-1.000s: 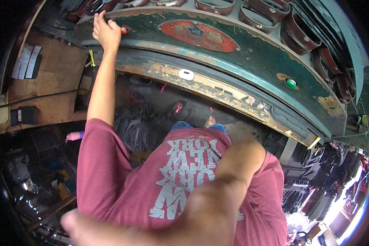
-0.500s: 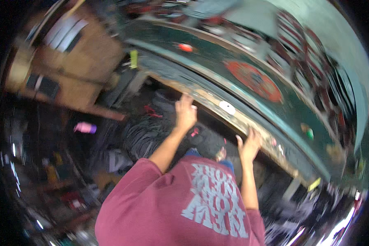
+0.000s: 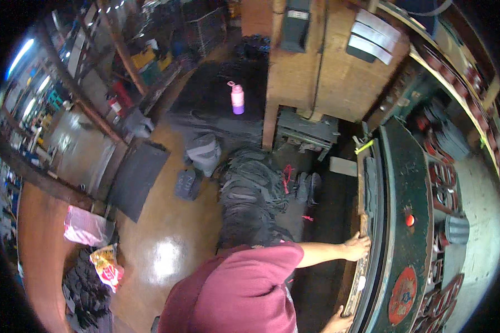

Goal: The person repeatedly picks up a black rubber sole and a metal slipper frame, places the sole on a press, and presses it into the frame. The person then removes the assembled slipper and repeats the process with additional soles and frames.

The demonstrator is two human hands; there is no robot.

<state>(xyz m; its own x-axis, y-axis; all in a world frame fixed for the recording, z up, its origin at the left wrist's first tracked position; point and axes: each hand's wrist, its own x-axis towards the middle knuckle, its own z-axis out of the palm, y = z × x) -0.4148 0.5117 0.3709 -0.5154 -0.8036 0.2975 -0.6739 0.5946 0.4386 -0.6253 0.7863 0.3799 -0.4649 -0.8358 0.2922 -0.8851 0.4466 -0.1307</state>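
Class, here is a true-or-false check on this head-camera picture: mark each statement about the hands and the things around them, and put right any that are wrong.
1. The left hand and right hand are both at the wooden edge. True.
2. The left hand is holding the bottle. False: the bottle stands apart from both hands.
3. The button on the panel is yellow. False: it is red.
4. The oval plate is mainly red. True.
5. The bottle is plain green. False: it is pink and purple.
6. The shirt is maroon. True.
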